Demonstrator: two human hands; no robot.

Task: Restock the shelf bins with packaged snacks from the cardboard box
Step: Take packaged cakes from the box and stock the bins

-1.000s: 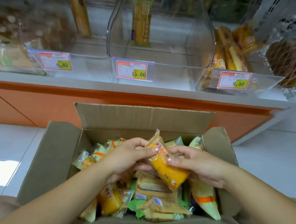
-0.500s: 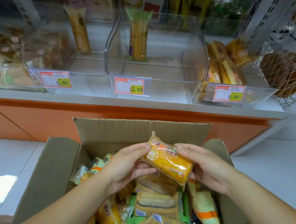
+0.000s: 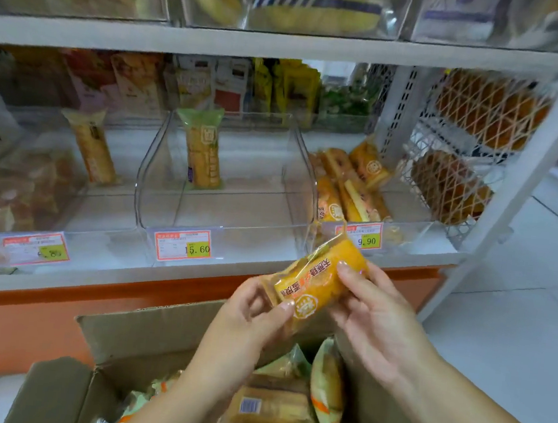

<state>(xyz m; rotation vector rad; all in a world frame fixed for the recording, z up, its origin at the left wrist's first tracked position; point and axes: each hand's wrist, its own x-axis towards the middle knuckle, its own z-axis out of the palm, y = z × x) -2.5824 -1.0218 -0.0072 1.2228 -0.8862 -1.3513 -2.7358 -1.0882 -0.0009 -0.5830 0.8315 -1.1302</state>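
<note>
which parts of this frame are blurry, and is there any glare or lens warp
Head view: the top shelf bins and the left price tag are smeared; the orange snack packet and the 15.60 tag read fairly sharp; faint sheen on the clear bin; wide-angle lens slants the shelf post.

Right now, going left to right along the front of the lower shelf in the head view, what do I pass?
6.80 tag → 15.60 tag → 9.90 tag → mesh basket.

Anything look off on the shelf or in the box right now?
Nothing looks spilled or torn. The left hand and right hand hold an orange snack pack above the cardboard box; the middle bin holds one upright pack only.
</note>
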